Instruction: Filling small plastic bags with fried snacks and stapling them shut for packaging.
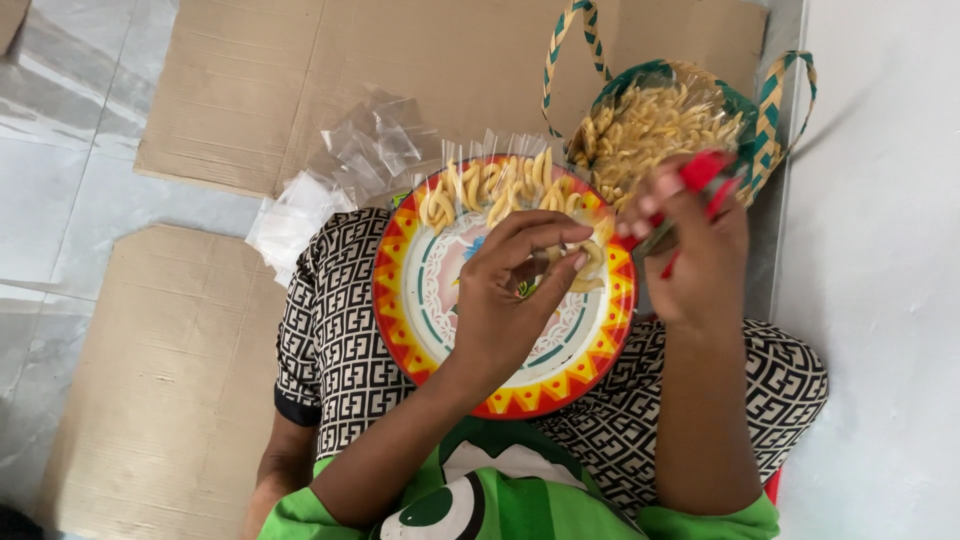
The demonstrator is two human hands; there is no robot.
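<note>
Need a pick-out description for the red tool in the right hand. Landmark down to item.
Start at the round plate with the red and yellow zigzag rim on the person's lap. Just off its right edge, below the woven basket of pale fried sticks, the right hand grips a small red-handled tool. It is the only solid bright red object off the plate.

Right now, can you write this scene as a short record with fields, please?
Setting: person seated on cardboard sheets laid on a tiled floor, seen from above
Lap: round plate with a red and yellow rim
On plate: pale yellow snack sticks, some inside small clear bags
Left hand: over the plate, fingertips pinched on a snack stick
Right hand: holds a red object, kind unclear
Beyond plate: woven basket with green handles, full of the same sticks
Left of plate: pile of empty clear bags
</note>
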